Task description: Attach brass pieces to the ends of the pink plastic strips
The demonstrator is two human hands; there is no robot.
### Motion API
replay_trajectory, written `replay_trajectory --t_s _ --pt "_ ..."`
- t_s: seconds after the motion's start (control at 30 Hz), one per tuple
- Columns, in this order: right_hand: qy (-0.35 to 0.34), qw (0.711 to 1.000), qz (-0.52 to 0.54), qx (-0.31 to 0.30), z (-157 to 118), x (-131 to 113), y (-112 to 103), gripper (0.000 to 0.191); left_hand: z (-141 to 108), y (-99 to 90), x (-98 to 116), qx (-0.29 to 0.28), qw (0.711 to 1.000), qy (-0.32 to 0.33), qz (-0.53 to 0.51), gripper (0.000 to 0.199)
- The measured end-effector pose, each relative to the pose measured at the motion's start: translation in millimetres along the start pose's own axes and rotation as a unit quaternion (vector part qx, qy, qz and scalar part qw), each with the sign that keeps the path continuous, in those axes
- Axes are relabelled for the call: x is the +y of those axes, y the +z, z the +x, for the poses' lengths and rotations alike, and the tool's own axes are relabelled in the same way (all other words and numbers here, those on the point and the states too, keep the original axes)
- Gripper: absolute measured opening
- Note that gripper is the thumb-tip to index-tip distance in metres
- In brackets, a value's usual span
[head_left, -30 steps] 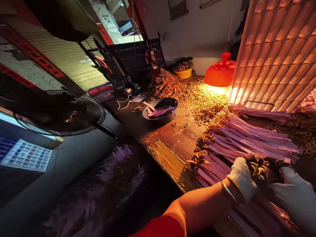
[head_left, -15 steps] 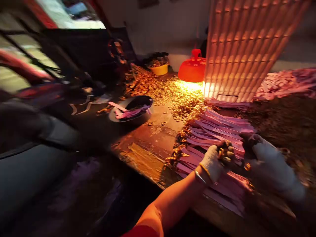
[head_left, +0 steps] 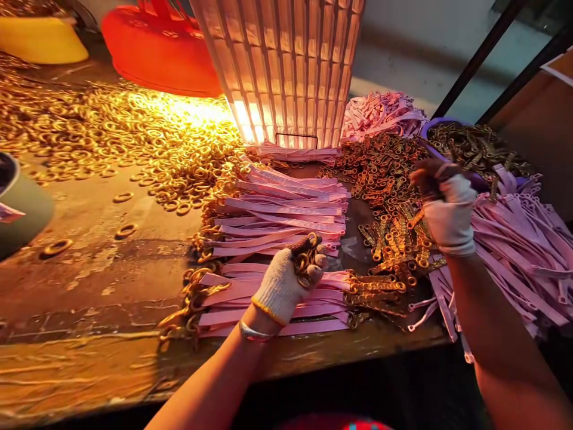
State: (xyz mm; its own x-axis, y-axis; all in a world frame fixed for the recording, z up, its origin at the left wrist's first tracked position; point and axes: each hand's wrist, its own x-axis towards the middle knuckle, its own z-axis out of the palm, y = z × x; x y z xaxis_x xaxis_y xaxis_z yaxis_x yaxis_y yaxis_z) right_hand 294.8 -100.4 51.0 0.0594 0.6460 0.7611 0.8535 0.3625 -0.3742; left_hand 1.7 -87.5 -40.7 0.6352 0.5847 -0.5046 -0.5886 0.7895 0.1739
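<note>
My left hand (head_left: 290,278), in a white knit glove with dark fingertips, is curled around several brass rings (head_left: 305,266). It is above rows of pink straps (head_left: 286,206) with brass rings at their left ends. Some nearer straps have brass links (head_left: 376,285) at their right ends. My right hand (head_left: 447,206), gloved alike, hovers over a pile of loose brass links (head_left: 398,239). Its fingers are bent inward. One link shows at the glove's left edge, but whether it is held is unclear.
Loose brass rings (head_left: 111,131) spread under a red lamp (head_left: 161,51) beside a ribbed panel (head_left: 290,71). More pink straps (head_left: 523,251) lie at right, before a purple basin (head_left: 432,128) of brass pieces. A pale bowl (head_left: 27,206) and yellow container (head_left: 42,39) stand left.
The view has swung right and closer to the straps. My right hand is now raised over the brass links. My left hand still holds brass rings above the straps.
</note>
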Motion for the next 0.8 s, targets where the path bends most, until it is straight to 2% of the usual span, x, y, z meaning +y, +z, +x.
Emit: replay_trajectory --t_s 0.07,0.13,0.2,0.27,0.33,0.4,0.53,0.6,0.7,0.8 --pt "0.056 0.99 0.123 -0.047 -8 3 14 0.022 1 6.0 -1 -0.008 1.0 -0.002 0.008 0.019" --pt "0.128 0.966 0.222 -0.039 -16 3 28 0.025 1 12.8 -3 -0.004 1.0 -0.001 0.027 0.019" --pt "0.186 0.944 0.269 -0.03 -24 1 38 0.027 0 19.0 -6 0.002 0.998 -0.012 0.064 0.022" --pt "0.206 0.938 0.273 -0.049 -32 -6 42 0.028 -1 23.0 -10 0.004 0.992 -0.041 0.12 0.025" --pt "0.184 0.949 0.236 -0.097 -39 -16 44 0.026 -1 24.0 -15 0.004 0.982 -0.054 0.183 0.022" --pt "0.127 0.96 0.188 -0.166 -47 -31 45 0.023 0 22.4 -21 -0.001 0.969 -0.021 0.247 0.019" --pt "0.014 0.955 0.129 -0.265 -66 -64 49 0.055 -1 16.5 -27 -0.035 0.935 0.056 0.348 0.022" --pt "-0.003 0.951 0.096 -0.293 -74 -75 53 0.065 -4 14.2 -28 -0.049 0.919 0.065 0.387 0.025" --pt "-0.002 0.943 0.059 -0.326 -81 -83 59 0.068 -11 11.7 -24 -0.053 0.882 0.064 0.464 0.031" --pt "0.002 0.942 0.086 -0.323 -80 -82 59 0.071 -17 9.9 -18 -0.061 0.84 0.063 0.536 0.035"
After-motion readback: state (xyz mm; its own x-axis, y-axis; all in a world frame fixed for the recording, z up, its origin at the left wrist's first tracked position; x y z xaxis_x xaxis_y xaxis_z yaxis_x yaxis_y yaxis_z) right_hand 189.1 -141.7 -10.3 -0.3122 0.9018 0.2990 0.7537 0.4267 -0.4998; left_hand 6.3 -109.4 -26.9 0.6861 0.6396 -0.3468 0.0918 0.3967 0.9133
